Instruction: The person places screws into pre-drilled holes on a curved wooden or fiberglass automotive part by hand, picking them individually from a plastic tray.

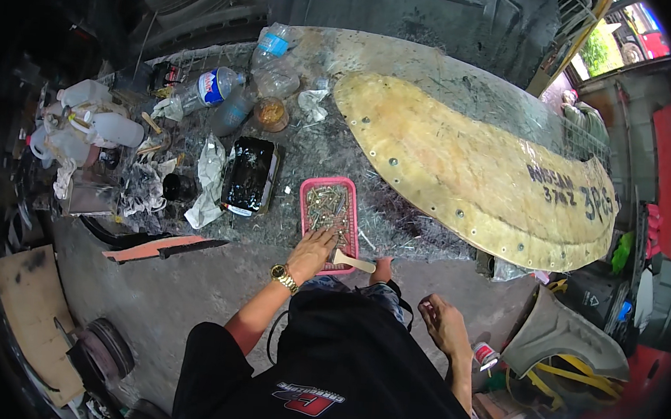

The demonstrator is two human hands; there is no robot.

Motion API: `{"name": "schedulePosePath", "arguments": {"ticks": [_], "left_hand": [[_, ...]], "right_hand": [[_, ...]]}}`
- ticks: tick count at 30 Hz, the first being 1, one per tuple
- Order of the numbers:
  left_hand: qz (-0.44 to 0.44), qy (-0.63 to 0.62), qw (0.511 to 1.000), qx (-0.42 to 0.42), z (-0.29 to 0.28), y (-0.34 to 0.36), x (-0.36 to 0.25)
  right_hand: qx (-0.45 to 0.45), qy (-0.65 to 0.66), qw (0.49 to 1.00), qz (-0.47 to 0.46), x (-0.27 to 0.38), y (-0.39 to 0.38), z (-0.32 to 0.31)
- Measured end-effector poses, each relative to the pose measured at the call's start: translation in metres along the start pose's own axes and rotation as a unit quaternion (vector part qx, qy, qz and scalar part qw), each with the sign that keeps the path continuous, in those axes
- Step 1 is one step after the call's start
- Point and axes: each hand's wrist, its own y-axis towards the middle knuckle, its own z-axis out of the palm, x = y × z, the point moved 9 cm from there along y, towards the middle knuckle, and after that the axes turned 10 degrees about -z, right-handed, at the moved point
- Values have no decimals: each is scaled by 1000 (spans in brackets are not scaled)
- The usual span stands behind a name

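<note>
A pink plastic basket (pixel 353 230) stands at the near edge of the workbench, with many small screws or similar metal fasteners (pixel 325 202) in it. My left hand (pixel 313 249) reaches over its near side, fingers stretched out and touching the fasteners. Beside that hand, a brush (pixel 357 263) with a pale handle lies across the basket's near right corner, its head inside. My right hand (pixel 441 321) hangs off the bench to the right, its fingers curled together; whatever they hold, if anything, is hidden.
A large curved yellowish panel (pixel 463 164) with holes along its edge covers the bench's right side. Left of the basket sit a black-coated tray (pixel 252 174), crumpled paper (pixel 208 183), plastic bottles (pixel 218 86) and white jugs (pixel 115 128). A grey moulded part (pixel 564 334) leans at the lower right.
</note>
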Motion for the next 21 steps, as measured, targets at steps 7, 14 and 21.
{"name": "schedulePosePath", "arguments": {"ticks": [7, 14, 21], "left_hand": [[-65, -54, 993, -84, -55, 34, 6], [-145, -7, 987, -75, -31, 89, 28], [-86, 23, 994, -58, -7, 50, 2]], "right_hand": [[-7, -3, 1000, 21, -7, -7, -9], [-13, -1, 1000, 11, -8, -11, -8], [-16, 5, 1000, 2, -11, -12, -5]]}}
